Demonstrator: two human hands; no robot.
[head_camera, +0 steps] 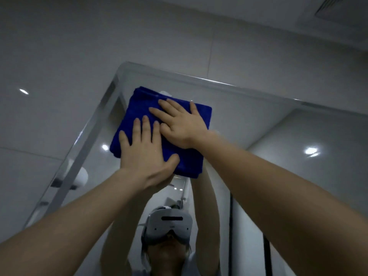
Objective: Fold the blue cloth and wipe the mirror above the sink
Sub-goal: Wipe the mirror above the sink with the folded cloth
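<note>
As left hand (pixel 146 154) and right hand (pixel 179 125) press flat-fingered on the cloth (pixel 139 104), most mirror (pixel 258 136) lies right and below.

A bathroom or washroom, going by the glossy grey wall tiles (pixel 59 56), the big mirror (pixel 258 126) fixed to them, a ceiling vent (pixel 334 8) (top right) and what may be a white dispenser (pixel 81 176) beside it.

1. The mirror (pixel 258 132) is the surface here, set on a grey tiled wall (pixel 59 56).
2. Folded blue cloth (pixel 137 108) lies flat against the glass, up near its top left corner.
3. Left hand (pixel 145 154) and right hand (pixel 179 124) press flat on the cloth.
</note>
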